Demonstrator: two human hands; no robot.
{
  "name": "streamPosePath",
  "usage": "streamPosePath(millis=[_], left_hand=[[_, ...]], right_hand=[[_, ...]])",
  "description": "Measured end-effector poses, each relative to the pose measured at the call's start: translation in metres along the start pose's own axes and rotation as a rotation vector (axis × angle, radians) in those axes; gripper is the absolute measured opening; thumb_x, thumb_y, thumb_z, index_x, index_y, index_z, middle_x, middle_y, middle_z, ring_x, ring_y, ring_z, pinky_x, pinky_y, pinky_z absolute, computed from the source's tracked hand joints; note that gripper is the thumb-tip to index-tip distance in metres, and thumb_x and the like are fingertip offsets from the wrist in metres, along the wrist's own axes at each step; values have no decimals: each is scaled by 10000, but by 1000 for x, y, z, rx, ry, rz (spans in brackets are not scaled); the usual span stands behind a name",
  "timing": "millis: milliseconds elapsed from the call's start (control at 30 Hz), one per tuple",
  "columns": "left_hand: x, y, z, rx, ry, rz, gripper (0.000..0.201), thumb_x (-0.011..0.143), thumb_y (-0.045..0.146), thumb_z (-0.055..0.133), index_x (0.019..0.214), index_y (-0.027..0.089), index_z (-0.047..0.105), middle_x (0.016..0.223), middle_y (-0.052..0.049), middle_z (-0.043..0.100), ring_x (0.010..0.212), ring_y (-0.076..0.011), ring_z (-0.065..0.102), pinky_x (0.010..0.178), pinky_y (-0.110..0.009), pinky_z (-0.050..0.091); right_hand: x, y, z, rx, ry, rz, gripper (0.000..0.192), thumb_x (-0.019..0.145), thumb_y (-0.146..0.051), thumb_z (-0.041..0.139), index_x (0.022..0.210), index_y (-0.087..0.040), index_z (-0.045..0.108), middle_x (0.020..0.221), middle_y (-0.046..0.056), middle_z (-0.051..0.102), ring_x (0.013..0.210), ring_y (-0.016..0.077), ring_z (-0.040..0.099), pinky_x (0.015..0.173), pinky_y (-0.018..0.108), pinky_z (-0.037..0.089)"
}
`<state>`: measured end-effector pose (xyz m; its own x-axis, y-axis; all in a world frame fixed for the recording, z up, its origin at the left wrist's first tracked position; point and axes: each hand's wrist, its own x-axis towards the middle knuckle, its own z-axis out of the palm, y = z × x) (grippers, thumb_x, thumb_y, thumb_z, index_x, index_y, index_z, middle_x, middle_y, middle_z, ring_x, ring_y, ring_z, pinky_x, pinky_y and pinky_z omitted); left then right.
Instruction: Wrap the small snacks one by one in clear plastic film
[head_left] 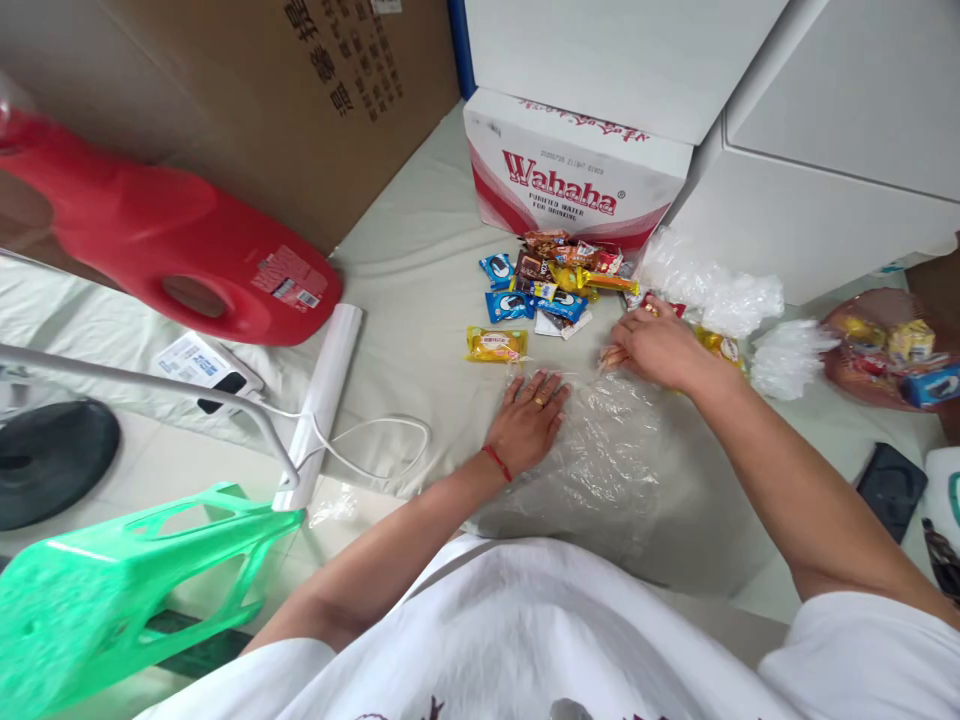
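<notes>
A clear plastic bag [611,450] lies spread flat on the pale cloth in front of me. My left hand [529,415] rests palm down on its left edge, fingers stretched out. At the bag's far edge, my right hand [652,340] is bent down with its fingertips pinched together on the thin plastic. Just beyond my hands is a pile of wrapped snacks, among them a blue packet [561,304] and a long yellow-orange packet [607,281]. One yellow packet [496,344] lies apart, nearer my left hand. Another yellow packet [720,345] is partly behind my right wrist.
A white-and-red Wahaha carton [577,170] stands behind the snacks. Bunched clear plastic [712,280] and a reddish bowl [840,365] of snacks are at right, with a dark phone [892,490]. A red jug [187,250], white lamp [322,400] and green stool [97,590] are left.
</notes>
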<state>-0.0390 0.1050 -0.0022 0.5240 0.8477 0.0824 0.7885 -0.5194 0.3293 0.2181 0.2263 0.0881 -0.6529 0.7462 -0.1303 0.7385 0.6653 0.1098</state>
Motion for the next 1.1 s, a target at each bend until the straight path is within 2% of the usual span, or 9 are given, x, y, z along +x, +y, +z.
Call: streamPosePath(millis=[100,233,400,500,667,767,833,967,1100], left_hand=[[0,2,1,-5,5,-15,514,1082,339,333,1571,241,456,1657,-72,426,1575,-288,309,1283,-609,205],[2,6,0,-23,1,-33,508,1077,343,341,1566,270,457,1661,-71,418,1566,-296,327,1279,-664,138],[2,-3,1,-133,34,-83,522,1039,204,350,1546,204,473,1641,-94,450,1554,-238,359,1287,-569,198],[2,-13,4,-217,44,-85,538,974,106,373,1470,194,561,1602,-72,509,1542,-209,380,1282,-503,241],[1,-19,7,-199,21,-45,583,894,38,422,1425,190,611,1573,-81,544,1528,-209,404,1281,-495,254],[1,-17,7,-149,6,-30,570,904,57,441,1431,197,609,1573,-84,543,1519,-221,418,1283,-507,246],[1,-15,8,-124,0,-23,560,920,76,441,1442,203,599,1582,-82,533,1518,-226,418,1281,-515,244],[1,-11,7,-74,-7,-17,586,918,94,449,1482,210,560,1615,-82,490,1532,-241,396,1277,-528,242],[0,-8,6,-43,-10,-17,615,911,93,447,1508,215,534,1646,-84,443,1547,-250,370,1277,-533,237]], right_hand=[[-33,-22,-13,61,147,187,216,948,-301,548,1052,-193,703,980,140,705,1059,334,573,1073,534,355],[-74,-72,-19,230,436,407,305,1014,-398,478,1208,-248,658,1162,148,676,1115,342,580,990,498,446],[-86,-148,26,325,338,339,297,1018,-324,474,1238,-277,667,1219,149,673,1153,352,569,990,539,434],[-89,-168,47,424,275,233,347,1004,-369,526,1301,-235,647,1298,161,651,1168,357,560,984,539,444],[-103,-140,38,609,340,252,470,1006,-405,537,1453,-261,556,1417,129,598,1301,323,515,1109,522,416],[-93,-111,37,605,205,181,683,955,-459,613,1572,-225,438,1490,150,555,1447,372,382,1164,571,352],[-79,-97,40,624,80,107,735,902,-466,684,1551,-192,473,1443,169,586,1467,386,355,1168,570,342],[-59,-91,40,604,-57,73,604,825,-437,773,1365,-191,664,1246,173,643,1307,378,481,1094,526,403],[-70,-102,31,604,41,100,435,905,-444,687,1286,-234,704,1197,138,631,1215,334,510,1050,489,432]])
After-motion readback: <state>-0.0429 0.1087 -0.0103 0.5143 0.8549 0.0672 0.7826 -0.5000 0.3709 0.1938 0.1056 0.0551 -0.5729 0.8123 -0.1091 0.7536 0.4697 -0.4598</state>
